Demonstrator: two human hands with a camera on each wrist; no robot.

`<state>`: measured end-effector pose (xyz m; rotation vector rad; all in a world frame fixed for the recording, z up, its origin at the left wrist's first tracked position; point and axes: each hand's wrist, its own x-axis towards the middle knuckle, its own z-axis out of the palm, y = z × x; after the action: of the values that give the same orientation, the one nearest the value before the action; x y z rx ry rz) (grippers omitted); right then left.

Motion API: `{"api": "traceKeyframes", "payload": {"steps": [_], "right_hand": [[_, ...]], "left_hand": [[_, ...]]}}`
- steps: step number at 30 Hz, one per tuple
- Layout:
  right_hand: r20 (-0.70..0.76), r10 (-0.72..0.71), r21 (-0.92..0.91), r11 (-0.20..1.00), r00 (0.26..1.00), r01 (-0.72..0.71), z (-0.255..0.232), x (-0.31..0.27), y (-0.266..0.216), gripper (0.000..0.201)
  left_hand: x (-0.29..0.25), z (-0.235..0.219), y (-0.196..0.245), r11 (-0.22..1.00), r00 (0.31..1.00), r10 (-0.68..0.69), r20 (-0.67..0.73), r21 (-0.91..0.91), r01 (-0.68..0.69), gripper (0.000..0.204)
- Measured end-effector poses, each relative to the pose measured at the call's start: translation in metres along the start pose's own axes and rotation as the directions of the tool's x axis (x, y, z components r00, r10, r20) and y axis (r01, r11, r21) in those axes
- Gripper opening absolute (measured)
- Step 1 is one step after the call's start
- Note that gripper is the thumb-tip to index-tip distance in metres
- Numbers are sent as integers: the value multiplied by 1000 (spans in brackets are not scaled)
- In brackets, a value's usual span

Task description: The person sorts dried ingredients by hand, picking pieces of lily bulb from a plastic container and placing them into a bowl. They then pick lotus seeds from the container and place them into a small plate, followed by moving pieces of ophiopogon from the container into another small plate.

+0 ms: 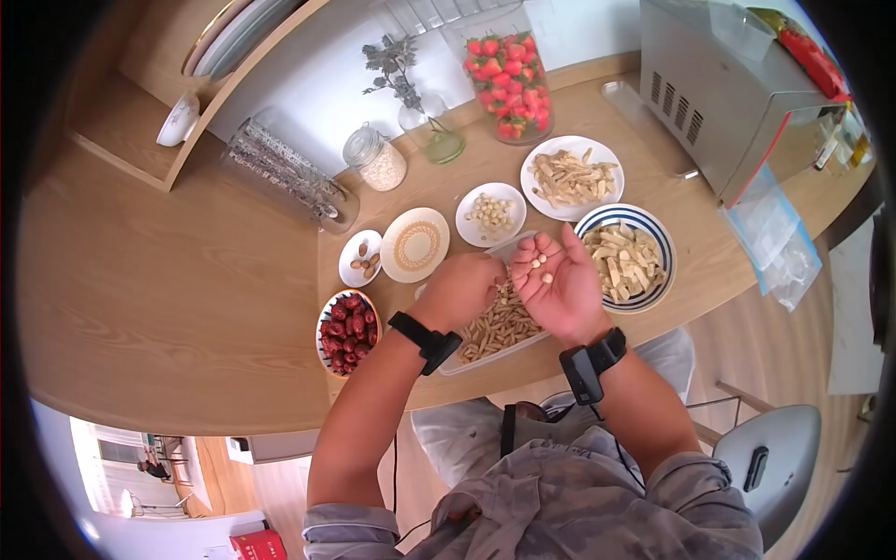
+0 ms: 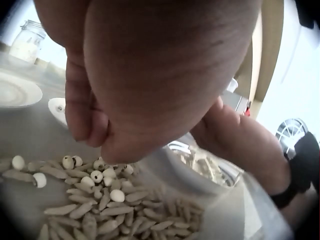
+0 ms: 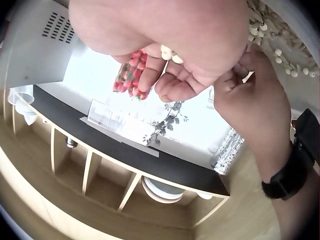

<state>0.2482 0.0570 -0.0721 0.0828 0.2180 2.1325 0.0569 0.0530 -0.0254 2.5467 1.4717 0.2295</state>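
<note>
My right hand [image 1: 567,294] is turned palm up over a clear plastic tub, with several white lotus seeds [image 1: 547,277] lying in its cupped palm. Close beside it is my left hand [image 1: 462,291], fingers curled down over the tub. In the right wrist view, a small pale bit, like a lotus seed [image 3: 247,76], shows between the left thumb and finger. The tub [image 1: 452,371] holds slender tan dried roots [image 1: 493,338]. More lotus seeds [image 2: 117,195] are scattered over these roots in the left wrist view, below the left fingers.
Behind the tub stand plates of lotus seeds [image 1: 493,213], dried strips [image 1: 571,177] and pale slices [image 1: 630,261]. To the left are a bowl of red dates [image 1: 349,332], a small dish of nuts [image 1: 361,259] and a patterned plate [image 1: 415,245]. A strawberry-filled jar [image 1: 509,89] and microwave [image 1: 714,103] stand behind.
</note>
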Motion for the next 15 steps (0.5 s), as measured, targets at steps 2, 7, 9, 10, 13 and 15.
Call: {"api": "traceKeyframes", "payload": {"steps": [2,7,9,10,13,15], "right_hand": [[-6,2,-2,1000,1000,-2,2,-1,1,49],[21,10,-11,1000,1000,-10,3,-1,1,49],[0,7,1,1000,1000,-7,5,-2,1,49],[13,15,-3,1000,1000,-15,4,-1,0,49],[42,31,-14,999,999,-31,-1,0,-1,48],[49,35,-19,999,998,-34,-2,2,-1,48]], "left_hand": [[3,6,-1,997,999,26,27,68,-28,14],[7,24,-2,998,994,-57,97,19,56,14],[8,28,-6,997,991,-71,115,0,72,16],[8,30,-8,997,989,-77,126,-8,79,20],[8,33,-11,997,989,-76,128,-6,77,21],[8,30,-10,999,989,-47,140,18,45,22]]}}
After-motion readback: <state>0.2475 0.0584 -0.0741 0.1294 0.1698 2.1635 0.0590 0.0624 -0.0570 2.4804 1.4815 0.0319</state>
